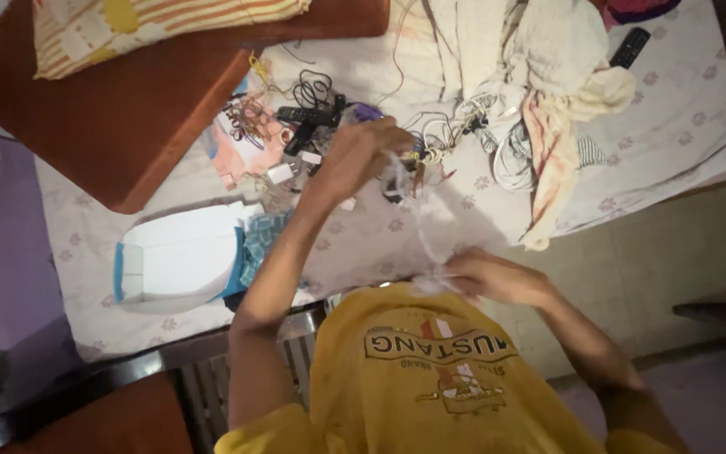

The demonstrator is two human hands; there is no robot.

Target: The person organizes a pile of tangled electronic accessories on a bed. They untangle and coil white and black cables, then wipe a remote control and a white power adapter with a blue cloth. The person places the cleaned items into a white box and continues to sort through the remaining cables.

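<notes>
My left hand (361, 154) is raised over a tangle of cables and chargers (321, 126) on the bed, its fingers closed on one end of a thin white cable (413, 210). The cable runs down and toward me to my right hand (493, 276), which pinches its other end close to my yellow shirt (430, 378). The cable hangs stretched between the two hands, blurred by motion.
A white box with blue edges (180, 261) lies on the flowered bedsheet (674, 126) at the left. A brown cushion (119, 118) and striped pillow (144, 25) sit far left. Crumpled clothes (548, 101) and a black remote (629, 48) lie at the right. Tiled floor (665, 269) lies beyond the bed edge.
</notes>
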